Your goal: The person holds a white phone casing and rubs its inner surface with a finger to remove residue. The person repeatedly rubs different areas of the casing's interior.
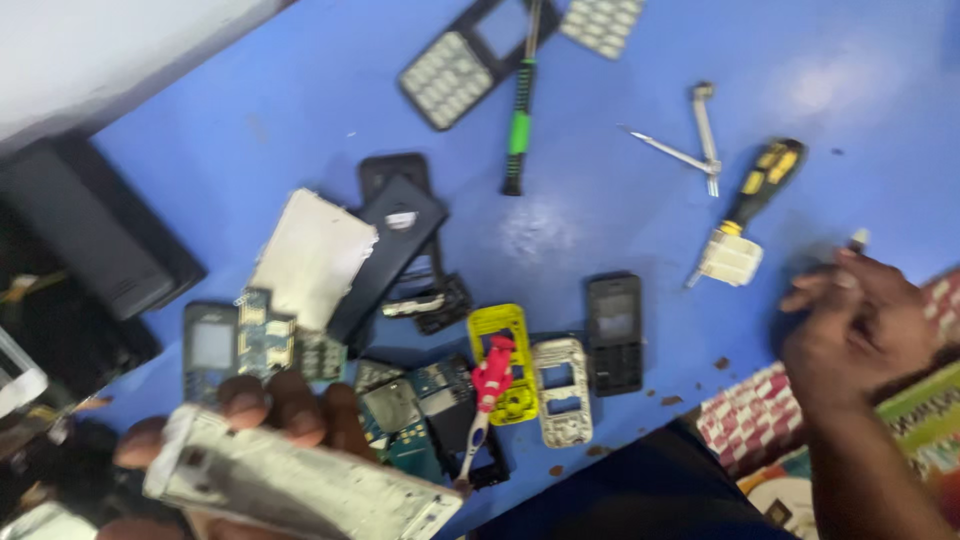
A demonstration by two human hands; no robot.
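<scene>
Seen from the head camera only: left hand (265,415) at the near left edge of the blue table (620,215), fingers curled over a long, scuffed silver phone frame (300,487), gripped along its upper edge and held just above the tabletop. Probably light and stiff, thin metal, with bare edges and small cut-outs; likely to bend or scratch if squeezed mid-span, so best held by the long sides, as now. Right hand (860,320) at the right edge, curled into a loose fist around something small with a pale tip (858,239) poking out beyond the knuckles; too blurred to say what. Spread across the middle of the table: a yellow phone frame (505,355) with a red-handled brush (487,395) lying across it, a silver frame (563,390) just beside, a black phone (614,333) next to that, circuit boards (405,415) near the left hand's fingertips. Toward the far edge: a green-handled screwdriver (518,130), keypads (445,78), tweezers (690,140). Nearer the right hand: a yellow-and-black screwdriver (760,185) with a white block (731,258) at its tip.
</scene>
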